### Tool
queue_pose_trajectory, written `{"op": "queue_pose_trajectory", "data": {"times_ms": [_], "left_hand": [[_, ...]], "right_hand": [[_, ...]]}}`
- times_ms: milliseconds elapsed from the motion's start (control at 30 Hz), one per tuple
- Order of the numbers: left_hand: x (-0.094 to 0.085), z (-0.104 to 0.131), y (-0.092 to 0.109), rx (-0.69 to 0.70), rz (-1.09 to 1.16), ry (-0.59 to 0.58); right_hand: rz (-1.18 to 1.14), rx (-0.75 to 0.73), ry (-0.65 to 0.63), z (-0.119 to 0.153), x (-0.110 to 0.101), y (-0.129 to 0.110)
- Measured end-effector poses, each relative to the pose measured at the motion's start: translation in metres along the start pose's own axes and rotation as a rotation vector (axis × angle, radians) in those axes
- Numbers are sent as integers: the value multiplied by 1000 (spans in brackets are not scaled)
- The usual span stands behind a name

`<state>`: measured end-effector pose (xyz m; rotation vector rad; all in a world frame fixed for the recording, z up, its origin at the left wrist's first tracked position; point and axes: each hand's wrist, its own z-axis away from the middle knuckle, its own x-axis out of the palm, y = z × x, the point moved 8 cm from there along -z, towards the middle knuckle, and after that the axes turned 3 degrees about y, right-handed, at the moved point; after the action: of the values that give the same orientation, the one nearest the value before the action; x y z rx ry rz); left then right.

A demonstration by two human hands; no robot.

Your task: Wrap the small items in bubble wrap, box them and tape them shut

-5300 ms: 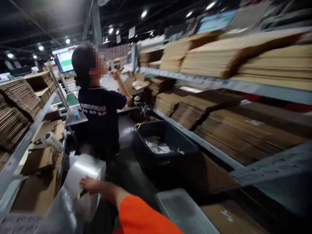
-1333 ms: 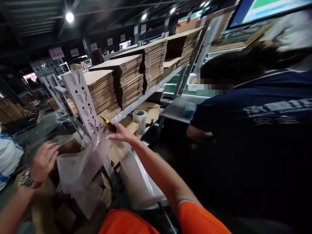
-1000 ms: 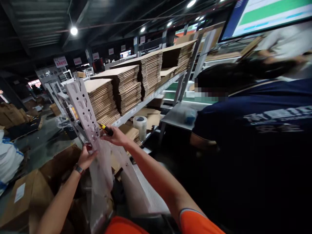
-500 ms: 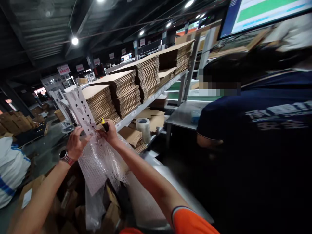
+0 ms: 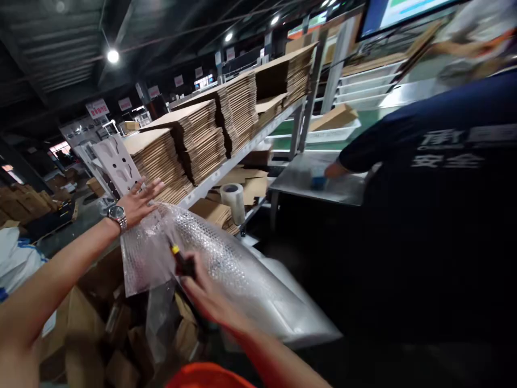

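My left hand [image 5: 141,202] lies with its fingers spread at the foot of the perforated white post [image 5: 117,161], against the top edge of the bubble wrap [image 5: 218,258]. The clear wrap hangs down from there and spreads to the right in a wide sheet. In my right hand [image 5: 202,283] is a black and yellow cutter [image 5: 180,258], held in front of the wrap; the hand is blurred, and whether the blade touches the film cannot be made out.
Flat cardboard stacks [image 5: 197,140] fill the shelf ahead. A clear film roll [image 5: 233,203] stands below. Boxes [image 5: 84,334] lie underneath at the lower left. A person in a dark shirt [image 5: 444,215] is at the right beside a metal table [image 5: 294,178].
My right hand has moved down and right from the post with the cutter. My left hand has flattened out. More bubble wrap is spread to the right. The person's arm now reaches over the metal table.
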<state>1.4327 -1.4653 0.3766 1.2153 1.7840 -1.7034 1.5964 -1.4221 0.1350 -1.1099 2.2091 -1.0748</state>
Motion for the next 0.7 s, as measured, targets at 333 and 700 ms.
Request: {"op": "queue_pose_trajectory", "data": {"times_ms": [333,700], "left_hand": [[8,-14,-7,-32,-106,-181],[9,-17,-8,-3,-124,-221]], "right_hand": [[114,-213,130,-50,39,7],[373,-260,180,-87,53,27]]}}
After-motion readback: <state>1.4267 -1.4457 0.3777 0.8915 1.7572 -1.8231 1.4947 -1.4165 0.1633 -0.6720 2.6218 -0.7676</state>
